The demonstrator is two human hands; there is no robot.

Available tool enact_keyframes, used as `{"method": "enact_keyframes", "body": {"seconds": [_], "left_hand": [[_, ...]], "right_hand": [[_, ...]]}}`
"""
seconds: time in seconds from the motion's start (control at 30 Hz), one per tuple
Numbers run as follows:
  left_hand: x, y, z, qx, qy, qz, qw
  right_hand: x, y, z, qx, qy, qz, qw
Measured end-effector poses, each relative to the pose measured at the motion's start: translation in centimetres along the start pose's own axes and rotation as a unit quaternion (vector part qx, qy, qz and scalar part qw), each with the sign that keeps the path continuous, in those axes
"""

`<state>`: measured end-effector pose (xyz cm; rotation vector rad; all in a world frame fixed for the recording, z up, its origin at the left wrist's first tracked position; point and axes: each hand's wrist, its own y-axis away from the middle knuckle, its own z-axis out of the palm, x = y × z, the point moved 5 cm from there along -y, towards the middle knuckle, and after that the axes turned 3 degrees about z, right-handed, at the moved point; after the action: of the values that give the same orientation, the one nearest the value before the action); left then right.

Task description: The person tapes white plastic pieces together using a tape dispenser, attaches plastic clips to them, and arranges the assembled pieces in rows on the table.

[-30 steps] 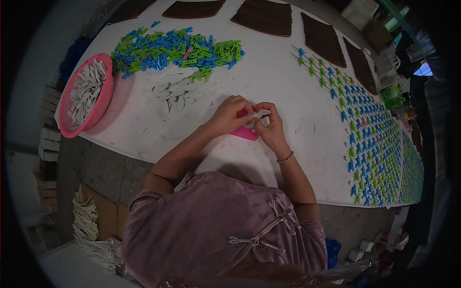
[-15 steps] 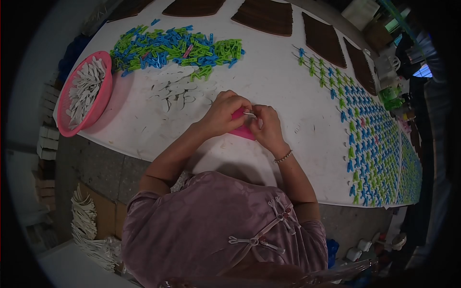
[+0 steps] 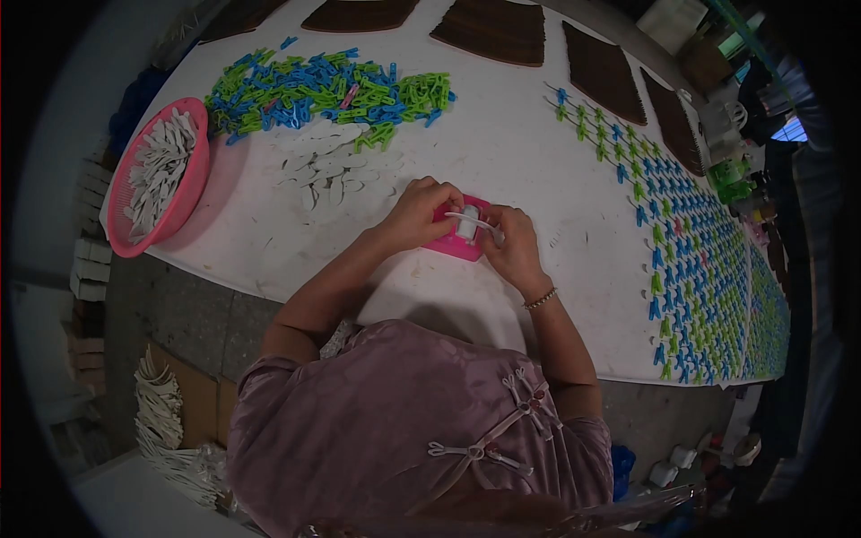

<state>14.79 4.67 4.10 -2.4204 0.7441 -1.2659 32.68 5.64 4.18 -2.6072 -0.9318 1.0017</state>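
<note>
"Holding what?"
"Pinching a white strip (image 3: 470, 218) between left hand (image 3: 420, 215) and right hand (image 3: 517, 247), fingertips narrow."
"Where?"
"Over a pink block (image 3: 457, 248), near the front edge of the table (image 3: 587, 305)."

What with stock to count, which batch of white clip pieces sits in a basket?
The heap in the pink basket, far left; the loose pieces lie directly on the table, nearer the hands.

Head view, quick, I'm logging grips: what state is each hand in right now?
Left hand: fingers curled at one end of the white strip; whether it grips cannot be told.
Right hand: closed, holding the strip's other end.
</note>
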Motion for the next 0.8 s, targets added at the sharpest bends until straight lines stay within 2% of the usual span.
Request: {"method": "enact_keyframes", "body": {"seconds": [0.17, 0.37, 0.57, 0.63, 0.67, 0.73, 0.77, 0.8], "left_hand": [[-0.2, -0.2, 0.4, -0.010, -0.005, 0.000, 1.000], [0.6, -1.2, 1.6, -0.013, 0.002, 0.012, 1.000], [1.3, -2.4, 3.2, -0.039, 0.048, 0.010, 0.998], [0.9, -2.2, 1.7, 0.003, 0.108, -0.035, 0.994], [0.2, -1.8, 1.3, 0.008, 0.107, -0.034, 0.994], [-2.7, -0.2, -0.1, 0.074, 0.197, -0.118, 0.970], [-3.0, 0.4, -0.8, 0.078, 0.197, -0.117, 0.970], [-3.4, 1.0, -1.7, 0.098, 0.206, -0.118, 0.966]], "right_hand": [[0.2, 0.2, -0.3, -0.001, 0.005, 0.005, 1.000], [-1.6, -0.4, -3.9, 0.008, 0.052, -0.013, 0.999], [-4.8, -2.6, -6.2, -0.018, 0.088, -0.084, 0.992], [-4.6, -3.8, -6.4, -0.049, -0.035, -0.020, 0.998], [-4.1, -4.6, -6.2, -0.051, -0.032, -0.025, 0.998], [-2.4, -6.8, -5.0, -0.066, 0.005, -0.086, 0.994], [-0.9, -7.9, -3.4, -0.068, 0.006, -0.090, 0.994], [1.0, -8.9, -1.0, -0.108, 0.070, -0.090, 0.988]]}}
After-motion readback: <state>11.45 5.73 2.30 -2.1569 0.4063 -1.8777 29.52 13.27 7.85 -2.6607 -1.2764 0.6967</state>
